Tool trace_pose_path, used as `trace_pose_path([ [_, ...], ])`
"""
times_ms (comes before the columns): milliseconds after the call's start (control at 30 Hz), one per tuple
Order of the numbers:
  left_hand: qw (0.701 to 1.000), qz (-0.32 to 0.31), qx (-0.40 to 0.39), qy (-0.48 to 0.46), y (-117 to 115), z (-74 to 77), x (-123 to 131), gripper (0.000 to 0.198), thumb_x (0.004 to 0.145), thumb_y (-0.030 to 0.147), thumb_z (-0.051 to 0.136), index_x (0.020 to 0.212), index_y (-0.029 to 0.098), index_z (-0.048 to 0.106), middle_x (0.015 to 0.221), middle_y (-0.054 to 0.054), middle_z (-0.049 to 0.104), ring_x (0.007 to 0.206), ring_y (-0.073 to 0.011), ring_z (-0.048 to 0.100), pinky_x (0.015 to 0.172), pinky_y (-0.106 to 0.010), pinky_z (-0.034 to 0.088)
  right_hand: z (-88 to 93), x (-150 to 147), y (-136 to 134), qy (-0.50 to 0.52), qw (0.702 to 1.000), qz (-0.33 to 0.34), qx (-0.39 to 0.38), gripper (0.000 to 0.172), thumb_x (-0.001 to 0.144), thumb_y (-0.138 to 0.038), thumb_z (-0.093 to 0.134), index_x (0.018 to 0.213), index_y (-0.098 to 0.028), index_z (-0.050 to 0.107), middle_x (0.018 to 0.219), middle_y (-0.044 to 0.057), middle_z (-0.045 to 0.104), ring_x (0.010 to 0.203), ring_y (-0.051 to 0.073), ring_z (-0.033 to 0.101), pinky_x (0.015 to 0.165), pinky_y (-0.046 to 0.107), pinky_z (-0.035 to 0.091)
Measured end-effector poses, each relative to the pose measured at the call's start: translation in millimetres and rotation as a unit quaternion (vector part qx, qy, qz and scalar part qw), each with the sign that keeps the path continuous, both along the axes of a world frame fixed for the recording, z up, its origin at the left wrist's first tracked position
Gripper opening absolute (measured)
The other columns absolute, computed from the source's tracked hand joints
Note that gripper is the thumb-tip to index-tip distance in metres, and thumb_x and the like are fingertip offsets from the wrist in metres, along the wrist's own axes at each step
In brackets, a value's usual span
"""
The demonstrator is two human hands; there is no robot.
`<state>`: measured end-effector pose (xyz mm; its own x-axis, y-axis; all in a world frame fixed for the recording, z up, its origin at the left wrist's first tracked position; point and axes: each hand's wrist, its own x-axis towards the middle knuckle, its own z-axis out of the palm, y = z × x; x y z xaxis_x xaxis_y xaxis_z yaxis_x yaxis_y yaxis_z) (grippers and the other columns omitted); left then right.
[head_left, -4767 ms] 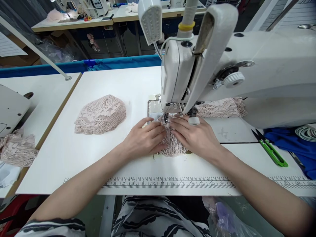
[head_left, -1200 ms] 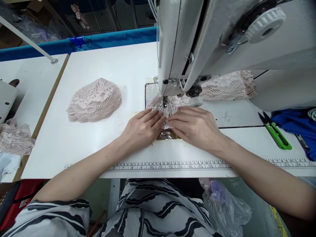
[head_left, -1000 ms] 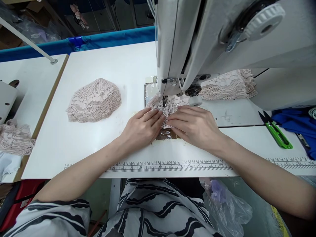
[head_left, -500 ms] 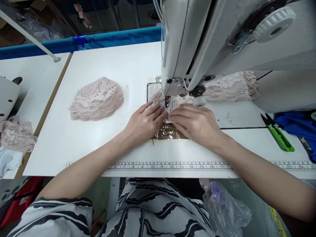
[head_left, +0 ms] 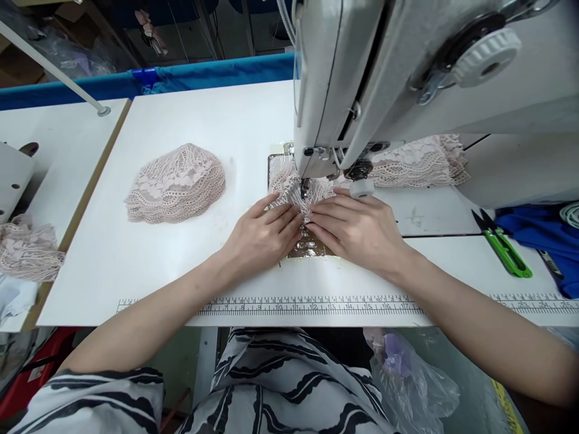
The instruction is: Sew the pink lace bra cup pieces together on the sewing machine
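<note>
A pale pink lace piece [head_left: 286, 185] lies gathered under the presser foot [head_left: 304, 188] of a sewing machine [head_left: 325, 78]. My left hand [head_left: 266, 232] rests on its left front side, fingers stretched out and fairly flat, the tips touching the lace close to the needle area. From the other side, my right hand [head_left: 359, 226] lies with its fingers extended over the lace's right front part. The thumb sits lower, near the lace's front edge. Both sets of fingertips nearly meet in front of the foot. Whether any lace is pinched beneath them is hidden.
A stack of pink lace pieces [head_left: 176, 184] lies to the left. More lace [head_left: 416, 163] sits behind the machine head's right side, and another bundle [head_left: 29, 250] on the adjoining table. Green thread snips [head_left: 504, 247] and blue cloth [head_left: 534, 235] are at right. A printed ruler [head_left: 271, 306] runs along the front edge.
The lace has shifted slightly and spread flatter around the presser foot, showing more on the left. Both hands stay beside it with small finger shifts. The whole view has moved slightly.
</note>
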<state>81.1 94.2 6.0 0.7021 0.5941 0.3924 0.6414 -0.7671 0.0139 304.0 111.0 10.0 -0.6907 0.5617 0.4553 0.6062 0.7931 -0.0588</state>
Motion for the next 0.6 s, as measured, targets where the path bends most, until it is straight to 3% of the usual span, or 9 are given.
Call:
trace_pose_path([
  [233, 0.999, -0.007, 0.047, 0.009, 3, -1.4, -1, 0.028, 0.1, 0.021, 0.053, 0.12, 0.011, 0.071, 0.116, -0.012, 0.074, 0.111, -0.0247, 0.071, 0.112, -0.05, 0.05, 1.4, 0, -2, -0.017, 1.0, -0.013, 0.007, 0.024, 0.102, -0.023, 0.053, 0.1, -0.017, 0.076, 0.109, 0.006, 0.077, 0.1, 0.023, 0.071, 0.09, 0.042, 0.052],
  [600, 1.0, 0.02, 0.01, 0.004, 12, -2.2, 0, 0.03, 0.102, 0.025, 0.05, 0.121, 0.013, 0.07, 0.122, -0.012, 0.072, 0.116, -0.0264, 0.069, 0.114, -0.054, 0.047, -3.3, -3, 2, -0.054, 0.997, -0.044, 0.035, 0.025, 0.102, -0.02, 0.051, 0.109, -0.015, 0.075, 0.114, 0.008, 0.075, 0.099, 0.025, 0.069, 0.091, 0.043, 0.05],
])
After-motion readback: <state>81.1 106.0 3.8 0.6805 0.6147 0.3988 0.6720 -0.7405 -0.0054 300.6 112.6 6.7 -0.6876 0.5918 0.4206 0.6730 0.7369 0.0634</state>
